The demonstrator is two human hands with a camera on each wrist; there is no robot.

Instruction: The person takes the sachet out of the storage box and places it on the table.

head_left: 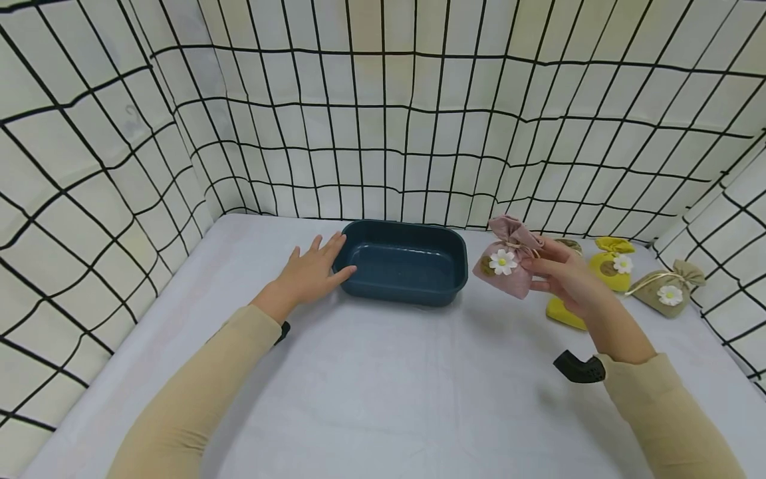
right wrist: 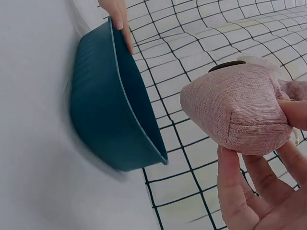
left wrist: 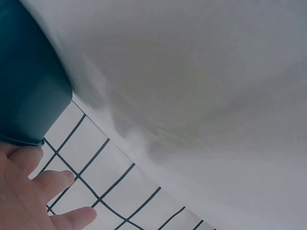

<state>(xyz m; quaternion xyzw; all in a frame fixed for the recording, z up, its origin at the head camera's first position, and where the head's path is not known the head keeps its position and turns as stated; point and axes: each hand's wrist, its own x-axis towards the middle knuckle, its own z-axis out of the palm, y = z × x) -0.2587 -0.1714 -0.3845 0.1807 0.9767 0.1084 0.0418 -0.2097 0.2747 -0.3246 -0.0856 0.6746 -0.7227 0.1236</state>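
My right hand [head_left: 571, 283] pinches a pink drawstring pouch [head_left: 509, 279] with a white daisy on its front, held just right of the blue bin. In the right wrist view the pouch [right wrist: 240, 108] looks plump, with the thumb on one side and fingers under it. My left hand [head_left: 311, 269] has its fingers spread at the left end of the dark blue rectangular bin [head_left: 401, 296], thumb and fingertips right at the rim. The left wrist view shows these fingers [left wrist: 53, 184] beside the bin's corner. Inside, the bin's bottom shows bare.
Right of the bin lie a yellow pouch [head_left: 610, 266] with a daisy, a tan pouch [head_left: 664, 293] with a daisy, and another yellow item [head_left: 565, 314] partly behind my right hand. A black wire grid [head_left: 383, 153] walls the white table [head_left: 383, 392] at back and sides.
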